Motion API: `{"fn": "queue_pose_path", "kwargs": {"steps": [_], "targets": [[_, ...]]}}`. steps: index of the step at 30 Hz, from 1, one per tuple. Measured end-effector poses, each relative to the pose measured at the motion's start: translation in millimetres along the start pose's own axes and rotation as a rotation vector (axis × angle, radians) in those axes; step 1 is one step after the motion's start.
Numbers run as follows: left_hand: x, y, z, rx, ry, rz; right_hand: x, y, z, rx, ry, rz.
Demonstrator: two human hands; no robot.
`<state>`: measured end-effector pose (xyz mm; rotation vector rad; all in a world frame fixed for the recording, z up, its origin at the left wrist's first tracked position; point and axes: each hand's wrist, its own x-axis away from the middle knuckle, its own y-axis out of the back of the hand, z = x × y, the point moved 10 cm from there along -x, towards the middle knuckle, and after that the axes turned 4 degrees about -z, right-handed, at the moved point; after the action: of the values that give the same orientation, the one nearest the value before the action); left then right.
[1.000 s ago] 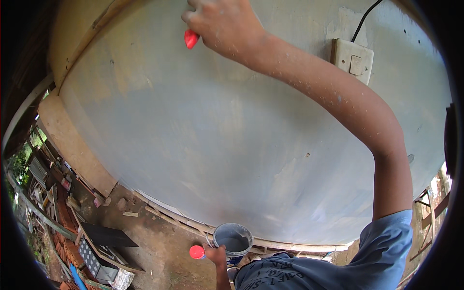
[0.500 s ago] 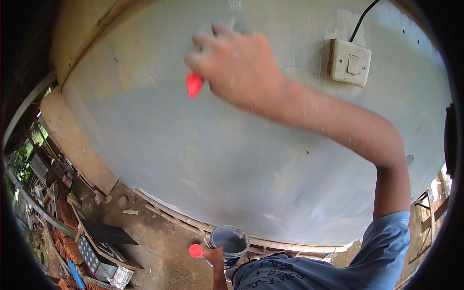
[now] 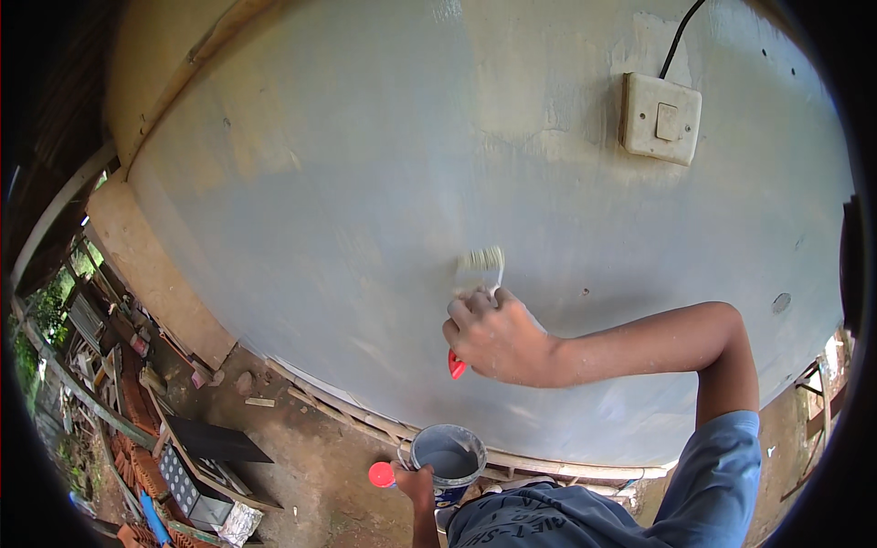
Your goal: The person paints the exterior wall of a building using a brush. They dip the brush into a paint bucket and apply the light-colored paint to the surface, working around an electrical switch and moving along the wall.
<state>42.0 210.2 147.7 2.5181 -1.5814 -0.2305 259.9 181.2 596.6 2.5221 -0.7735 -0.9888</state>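
Note:
My right hand (image 3: 502, 338) is closed round the red handle of a paintbrush (image 3: 482, 262), whose pale bristles point up along the wall (image 3: 311, 219). The wall is streaked with bluish-grey over a yellowish coat. Low in the view, my left hand (image 3: 417, 481) grips the side of a dark bucket (image 3: 477, 446) that has grey paint inside. A red round-ended thing (image 3: 381, 474) sticks out at the left of that hand; what it belongs to is hidden. Whether the bristles touch the wall I cannot tell.
A white switch box (image 3: 660, 121) with a black cable is fixed to the wall at upper right. Bamboo strips (image 3: 352, 422) run along the wall's foot. Roof tiles (image 3: 128, 475), a black panel (image 3: 219, 441) and scrap lie on the ground at left.
My right hand has come down the wall and a little to the right with the paintbrush, and its bristles now show. My left hand and the bucket have shifted only slightly in view.

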Motion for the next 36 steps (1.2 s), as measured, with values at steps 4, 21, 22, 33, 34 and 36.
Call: {"fn": "queue_pose_path", "kwargs": {"steps": [4, 21, 22, 33, 34, 36], "targets": [[-1.7, 2.9, 0.6, -0.021, 0.016, 0.025, -51.2, 40.5, -63.7, -0.253, -0.243, -0.022], [-6.7, -12.2, 19.6, 0.063, 0.034, 0.032, -36.2, 50.8, -81.8, -0.198, -0.336, 0.141], [-7.6, -10.9, 20.0, 0.056, 0.036, 0.031, -46.2, 75.2, -93.6, -0.194, -0.338, -0.029], [-5.6, -17.3, 13.7, 0.078, 0.015, 0.067, -75.0, 89.6, -185.7, 0.194, -0.396, -0.475], [-4.5, -13.0, 15.3, 0.039, 0.020, 0.044, -68.8, 84.8, -164.2, 0.137, -0.417, -0.406], [3.7, -11.9, 7.9, 0.109, 0.113, 0.067, -49.4, 82.3, -130.3, 0.072, -0.437, -0.325]]}}
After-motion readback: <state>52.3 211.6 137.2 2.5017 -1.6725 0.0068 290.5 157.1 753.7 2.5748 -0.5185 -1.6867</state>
